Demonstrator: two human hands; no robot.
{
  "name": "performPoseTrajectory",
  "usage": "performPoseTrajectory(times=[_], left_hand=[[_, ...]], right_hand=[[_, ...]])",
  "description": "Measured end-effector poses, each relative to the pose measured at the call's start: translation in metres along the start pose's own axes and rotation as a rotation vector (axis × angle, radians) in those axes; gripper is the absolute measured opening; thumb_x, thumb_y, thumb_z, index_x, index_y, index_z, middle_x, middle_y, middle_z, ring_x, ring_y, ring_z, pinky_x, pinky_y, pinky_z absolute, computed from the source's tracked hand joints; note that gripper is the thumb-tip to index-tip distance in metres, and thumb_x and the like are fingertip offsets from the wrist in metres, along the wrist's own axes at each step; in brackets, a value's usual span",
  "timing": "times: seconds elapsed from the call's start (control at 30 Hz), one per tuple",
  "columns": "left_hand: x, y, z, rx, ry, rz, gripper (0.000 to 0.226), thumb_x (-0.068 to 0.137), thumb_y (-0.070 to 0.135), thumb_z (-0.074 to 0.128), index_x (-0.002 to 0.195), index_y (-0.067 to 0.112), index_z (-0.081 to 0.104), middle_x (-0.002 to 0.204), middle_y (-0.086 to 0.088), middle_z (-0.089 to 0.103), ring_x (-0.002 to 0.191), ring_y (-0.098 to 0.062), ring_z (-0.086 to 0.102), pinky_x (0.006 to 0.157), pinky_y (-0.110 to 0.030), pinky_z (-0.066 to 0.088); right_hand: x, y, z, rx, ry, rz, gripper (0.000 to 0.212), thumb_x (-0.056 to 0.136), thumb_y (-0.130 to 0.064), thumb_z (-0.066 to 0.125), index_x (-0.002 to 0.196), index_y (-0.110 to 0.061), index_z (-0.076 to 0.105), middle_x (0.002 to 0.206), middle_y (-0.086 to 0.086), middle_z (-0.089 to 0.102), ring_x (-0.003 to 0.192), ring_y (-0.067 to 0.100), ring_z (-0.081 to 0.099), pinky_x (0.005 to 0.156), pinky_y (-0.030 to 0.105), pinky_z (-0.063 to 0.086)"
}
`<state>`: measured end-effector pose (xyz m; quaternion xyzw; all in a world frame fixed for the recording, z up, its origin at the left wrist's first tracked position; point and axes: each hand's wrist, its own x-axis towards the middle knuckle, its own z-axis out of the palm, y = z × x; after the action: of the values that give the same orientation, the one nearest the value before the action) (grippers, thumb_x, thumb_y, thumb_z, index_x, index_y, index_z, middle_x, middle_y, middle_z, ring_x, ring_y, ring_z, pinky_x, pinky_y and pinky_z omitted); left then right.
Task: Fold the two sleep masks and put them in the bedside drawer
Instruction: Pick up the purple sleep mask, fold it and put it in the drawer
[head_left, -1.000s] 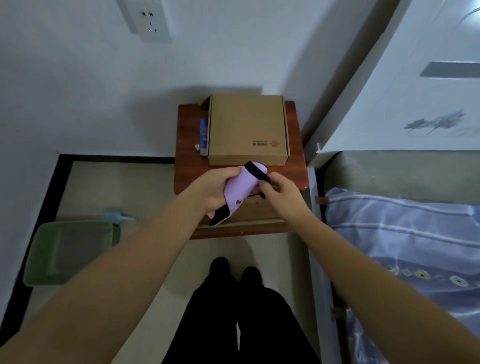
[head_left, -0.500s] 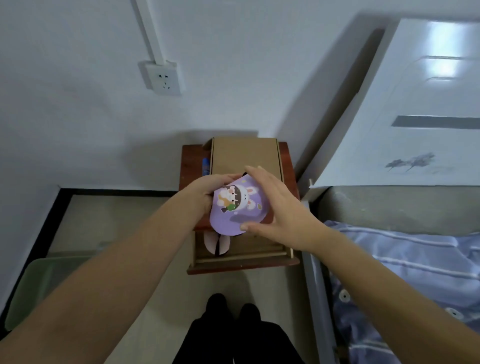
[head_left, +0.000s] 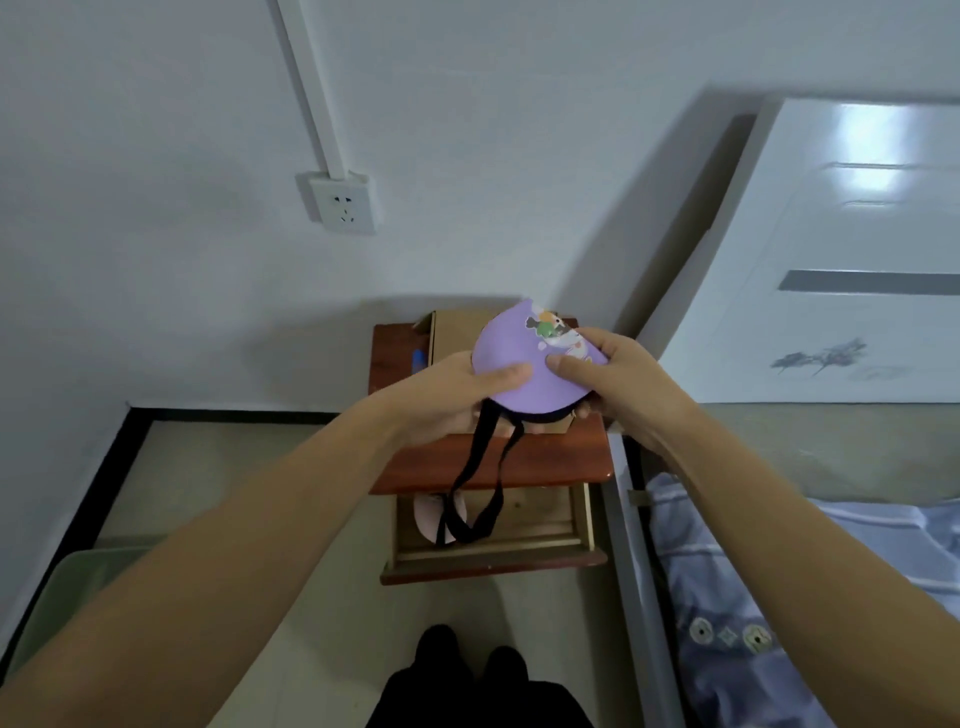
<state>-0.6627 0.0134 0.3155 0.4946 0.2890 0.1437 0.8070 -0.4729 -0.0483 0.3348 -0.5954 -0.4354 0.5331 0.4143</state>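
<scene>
A purple sleep mask (head_left: 524, 364) with a cartoon print is held up over the red-brown bedside table (head_left: 488, 467). My left hand (head_left: 457, 395) grips its left edge and my right hand (head_left: 608, 379) grips its right edge, thumbs on top. Its black strap (head_left: 467, 493) hangs down in a loop over the open drawer (head_left: 493, 540). A pink sleep mask (head_left: 431, 514) lies inside the drawer at the left, partly hidden by the table top and the strap.
A cardboard box (head_left: 447, 338) sits on the table behind the mask. The white headboard (head_left: 831, 270) and the bed with blue bedding (head_left: 810, 597) are on the right. A green bin (head_left: 67, 587) stands on the floor at the left. A wall socket (head_left: 343, 205) is above.
The mask was rolled up, then spread out; both hands now hold it higher and flatter. The strap has dropped and hangs over the drawer. The camera has tilted up.
</scene>
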Motion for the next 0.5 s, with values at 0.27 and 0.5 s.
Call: performPoseTrajectory(times=[0.27,0.5], left_hand=[[0.006,0.002,0.025,0.061,0.13,0.015,0.023,0.093,0.031,0.052,0.105,0.014,0.063,0.063,0.002,0.066,0.054,-0.015,0.059,0.058,-0.031,0.058],[-0.005,-0.003,0.017,0.296,0.29,-0.006,0.026,0.095,0.023,0.051,0.071,0.014,0.053,0.055,0.002,0.048,0.043,-0.008,0.049,0.071,-0.036,0.053]], right_hand=[[0.0,0.009,0.009,0.485,0.028,0.083,0.022,0.085,-0.017,0.063,0.106,-0.009,0.063,0.087,0.001,0.07,0.064,0.009,0.065,0.053,0.02,0.05],[0.005,0.004,-0.008,-0.157,0.453,-0.068,0.018,0.088,-0.015,0.054,0.099,-0.003,0.063,0.076,0.013,0.067,0.055,0.027,0.066,0.056,0.038,0.059]])
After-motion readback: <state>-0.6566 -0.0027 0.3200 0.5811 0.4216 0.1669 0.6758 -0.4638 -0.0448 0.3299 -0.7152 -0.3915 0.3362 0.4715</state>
